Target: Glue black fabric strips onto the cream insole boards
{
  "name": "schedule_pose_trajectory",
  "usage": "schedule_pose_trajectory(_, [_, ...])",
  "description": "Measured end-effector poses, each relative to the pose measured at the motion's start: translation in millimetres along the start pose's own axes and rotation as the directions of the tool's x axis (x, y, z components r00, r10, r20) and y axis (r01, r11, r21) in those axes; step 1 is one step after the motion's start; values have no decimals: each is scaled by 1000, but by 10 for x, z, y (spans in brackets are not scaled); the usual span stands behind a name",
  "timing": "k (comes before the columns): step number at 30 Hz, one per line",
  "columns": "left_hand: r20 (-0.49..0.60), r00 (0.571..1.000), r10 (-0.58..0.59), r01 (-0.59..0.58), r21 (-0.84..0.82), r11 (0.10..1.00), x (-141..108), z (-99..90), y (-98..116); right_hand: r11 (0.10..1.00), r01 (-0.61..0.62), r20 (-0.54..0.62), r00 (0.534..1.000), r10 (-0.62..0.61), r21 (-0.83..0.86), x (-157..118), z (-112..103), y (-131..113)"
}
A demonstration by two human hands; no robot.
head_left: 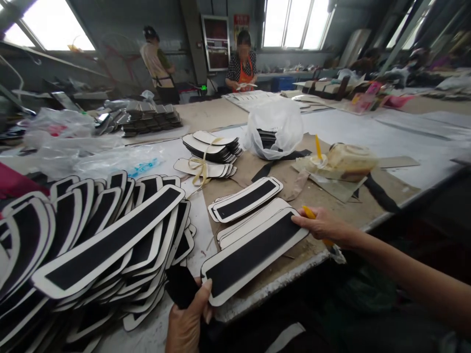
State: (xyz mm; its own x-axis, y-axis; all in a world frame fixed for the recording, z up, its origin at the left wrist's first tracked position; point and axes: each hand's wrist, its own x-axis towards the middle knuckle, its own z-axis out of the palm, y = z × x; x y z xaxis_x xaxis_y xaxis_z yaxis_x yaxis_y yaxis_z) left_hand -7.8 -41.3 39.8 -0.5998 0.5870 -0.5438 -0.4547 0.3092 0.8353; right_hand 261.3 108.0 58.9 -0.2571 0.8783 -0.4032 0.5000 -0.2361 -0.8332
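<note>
My left hand pinches the near left end of a long white panel with a black strip along its middle. A separate black piece shows beside those fingers; whether they hold it too, I cannot tell. At the panel's far right end, my right hand grips the edge with its thumb on top. It also holds a yellow-handled tool, whose pale, smeared tip points down past the table edge. Just behind lie several plain white panels and a small stack of black-centred panels.
A large pile of black-centred panels covers the table's left. Behind are ribbon-tied panels, a plastic bag with dark pieces and a stained tub beside an upright yellow stick. Two people stand farther back.
</note>
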Motion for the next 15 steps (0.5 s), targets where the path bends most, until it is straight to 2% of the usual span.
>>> schedule_pose_trajectory(3, [20,1000,-8,8,4,1000,-8,-19,-14,993,4,11,1000,-5,119,-34,26,-15])
schedule_pose_trajectory(6, [36,996,-77,79,-43,996,-9,-35,-35,992,32,2,999,-33,120,-67,34,-16])
schedule_pose_trajectory(9, [83,994,-72,81,-112,990,-18,-23,-43,994,63,-27,998,-61,94,-86,35,-10])
schedule_pose_trajectory(15, [0,997,-77,77,16,997,6,-14,-81,986,123,-75,991,-115,111,-109,29,5])
